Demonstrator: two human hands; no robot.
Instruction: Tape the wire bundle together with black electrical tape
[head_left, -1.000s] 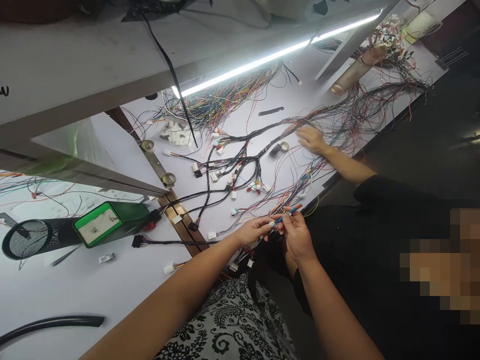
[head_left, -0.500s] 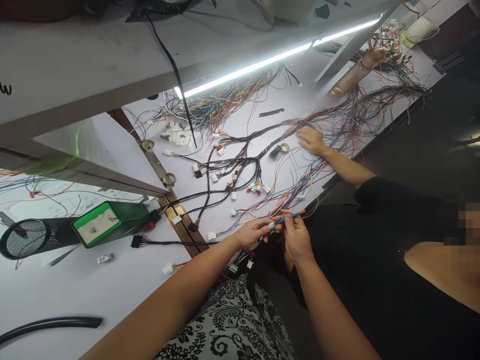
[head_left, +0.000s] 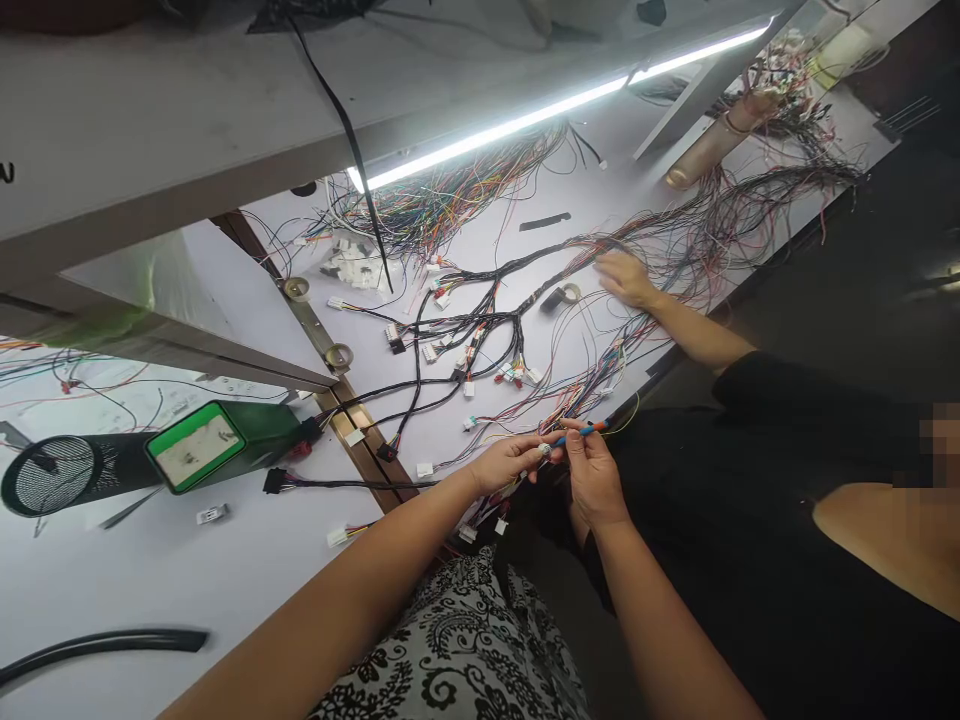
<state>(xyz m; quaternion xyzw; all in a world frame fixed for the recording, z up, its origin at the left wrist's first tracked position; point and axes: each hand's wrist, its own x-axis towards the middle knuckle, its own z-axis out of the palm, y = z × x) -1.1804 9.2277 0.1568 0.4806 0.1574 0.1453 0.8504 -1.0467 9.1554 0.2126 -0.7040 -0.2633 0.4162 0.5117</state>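
At the table's front edge my left hand is closed on a small white connector. My right hand pinches a slim blue tool with an orange end, its kind unclear, like a pen or small screwdriver. The tool's left tip meets the connector between my hands. Loose coloured wires lie just behind my fingers. Beyond them a black-taped wire harness with several white connectors is spread over the white table.
A co-worker's hand rests on the wires at the right. A roll of black tape lies near the harness. At the left are a green container and a black mesh holder. A lit tube lamp hangs under the shelf.
The view has shifted very slightly. My hands keep the same hold on the connector and the blue tool; nothing else has visibly moved.
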